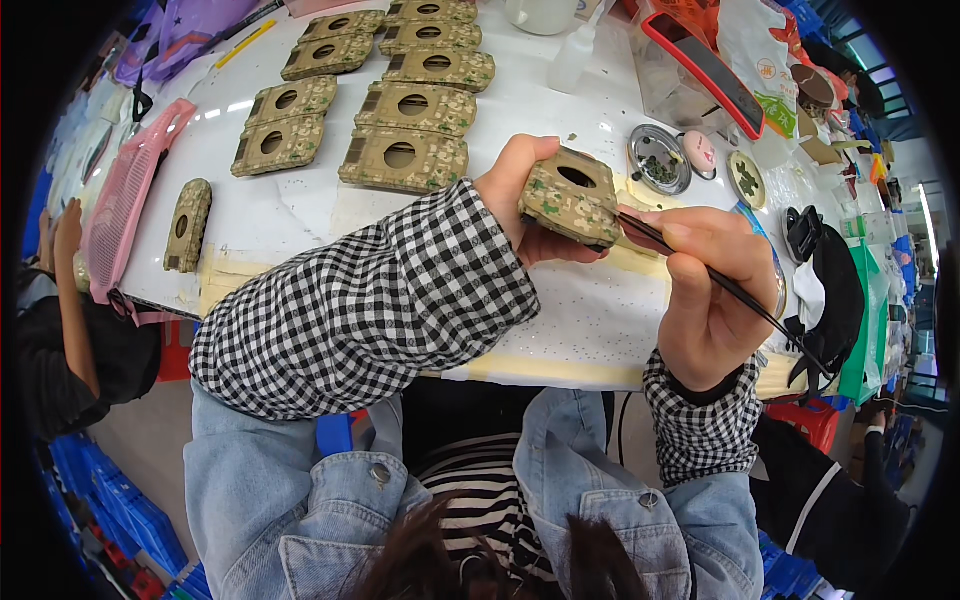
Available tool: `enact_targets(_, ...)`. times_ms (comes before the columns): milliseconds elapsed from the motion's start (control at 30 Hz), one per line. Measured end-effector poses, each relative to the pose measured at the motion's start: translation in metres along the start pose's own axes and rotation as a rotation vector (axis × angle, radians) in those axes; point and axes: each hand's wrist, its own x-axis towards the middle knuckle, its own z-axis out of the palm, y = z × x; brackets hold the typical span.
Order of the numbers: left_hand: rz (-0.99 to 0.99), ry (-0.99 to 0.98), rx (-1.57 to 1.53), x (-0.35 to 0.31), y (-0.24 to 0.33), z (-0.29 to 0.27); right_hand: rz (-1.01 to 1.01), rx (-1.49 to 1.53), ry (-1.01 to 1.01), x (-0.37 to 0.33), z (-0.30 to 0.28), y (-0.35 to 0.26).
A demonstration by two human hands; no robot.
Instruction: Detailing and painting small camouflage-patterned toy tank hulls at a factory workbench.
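Observation:
My left hand [508, 190] is closed around a camouflage-patterned casing [557, 207] with an oval hole in its face, held tilted just above the table. My right hand [715, 290] pinches a thin black pointed tool [742, 293]; I cannot tell whether it is tweezers or a brush. The tool's tip meets the casing's right edge. Beyond the casing, to the right, lies a round metal dish [682, 180] with small dark green bits in it. Beside it are a pink rounded object [699, 152] and a smaller round dish [738, 163] with more bits.
Several matching casings [414, 106] stand in rows at the back left, and a single casing [187, 225] lies farther left. A pink mesh basket [130, 190] borders the left edge. At the back right are a red-cased phone [702, 72] and a squeeze bottle [574, 62]. A co-worker's hand [68, 228] shows far left.

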Motion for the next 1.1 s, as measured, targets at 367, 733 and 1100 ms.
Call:
enact_targets(367, -0.004, -0.027, 0.001, 0.0008, 0.0001, -0.0019, -0.02, -0.024, -0.018, 0.0011, -0.0019, -0.0008)
enact_targets(733, 0.005, 0.006, 0.016, -0.0024, 0.001, 0.0014, -0.014, -0.027, -0.026, 0.0012, -0.0023, -0.0011)
enact_targets(1100, -0.02, -0.037, -0.008, 0.0014, 0.0007, -0.0027, -0.033, -0.017, -0.008, 0.0011, -0.0008, 0.0012)
